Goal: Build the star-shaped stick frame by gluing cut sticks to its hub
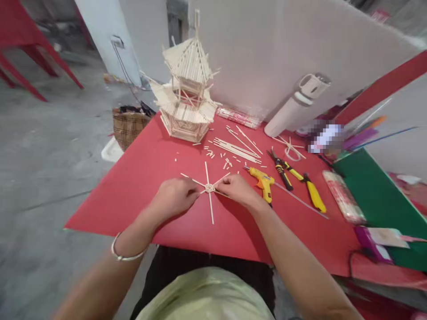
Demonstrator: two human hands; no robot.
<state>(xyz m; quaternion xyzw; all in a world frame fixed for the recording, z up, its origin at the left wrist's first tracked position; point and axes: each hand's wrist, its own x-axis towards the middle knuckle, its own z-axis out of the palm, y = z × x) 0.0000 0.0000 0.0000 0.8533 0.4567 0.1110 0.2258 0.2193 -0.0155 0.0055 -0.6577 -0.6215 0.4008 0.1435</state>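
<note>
A star-shaped frame of thin wooden sticks (211,206) lies on the red tabletop, its arms meeting at a small ringed hub. On its left side my left hand (178,195) is closed, fingertips at one of the arms near the hub. My right hand (235,187) pinches at the hub's right edge, thumb and forefinger together; whatever tiny piece they may hold is hidden. Just right of that hand rests a yellow hot glue gun (263,181) with a clear glue stick trailing from its back. Short cut stick pieces (227,163) are scattered beyond the frame.
A pagoda model of sticks (189,95) stands at the back left. Long sticks (236,150) lie mid-table. Farther right are yellow-handled pliers (282,171), a yellow utility knife (315,195), a white bottle (288,113), packed sticks (343,195) and a green board (383,195).
</note>
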